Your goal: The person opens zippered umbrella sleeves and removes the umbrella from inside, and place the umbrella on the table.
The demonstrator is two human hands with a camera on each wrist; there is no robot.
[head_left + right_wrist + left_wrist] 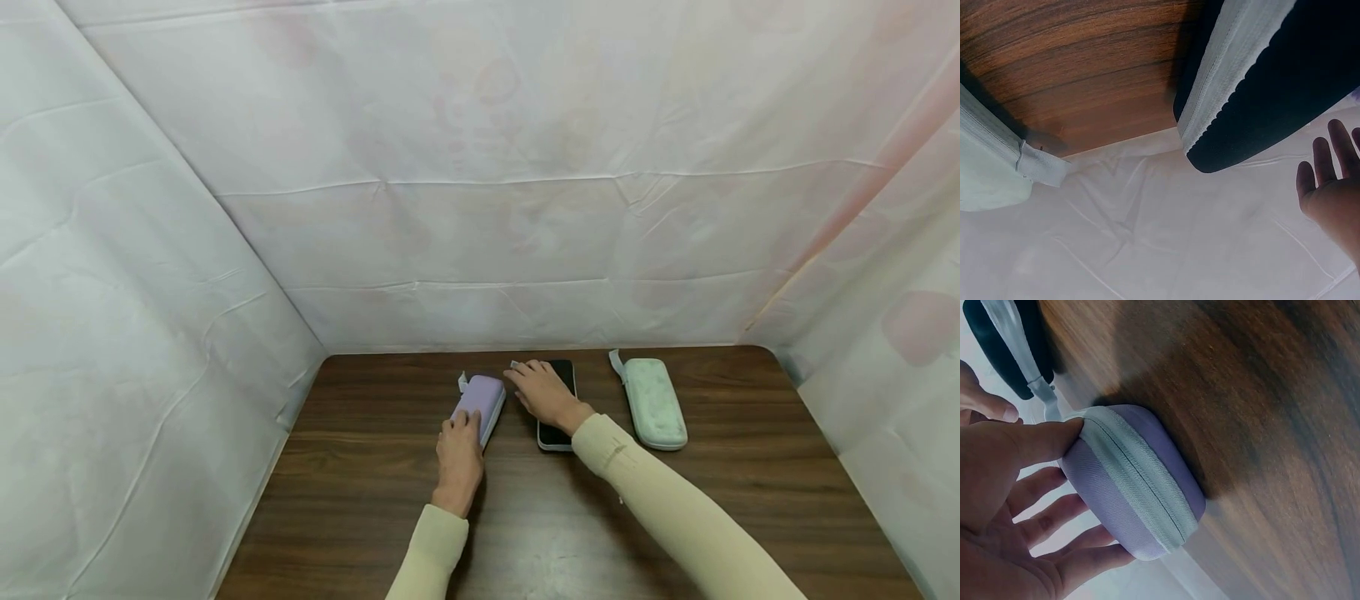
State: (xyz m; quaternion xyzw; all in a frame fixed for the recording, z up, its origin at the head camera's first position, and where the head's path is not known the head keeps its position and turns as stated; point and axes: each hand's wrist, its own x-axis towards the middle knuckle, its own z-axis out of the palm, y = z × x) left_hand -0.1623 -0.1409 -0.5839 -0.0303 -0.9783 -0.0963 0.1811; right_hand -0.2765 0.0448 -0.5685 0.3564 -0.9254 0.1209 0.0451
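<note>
A lilac zip case (486,395) lies slanted on the table, its near end under my left hand (459,458). In the left wrist view, the left thumb presses the pale zip band of the lilac case (1141,469) while the fingers curl along its other side. My right hand (542,392) is over a black zip case (556,437) with a light zip band, fingers reaching left toward the lilac case. In the right wrist view, the fingers of the right hand (1338,187) are extended with nothing between them, apart from the black case (1272,106).
A mint green zip case (656,402) with a fabric loop (617,363) lies to the right of the black one. The brown wooden table (352,475) meets pale hanging sheets (480,233) at the back and both sides.
</note>
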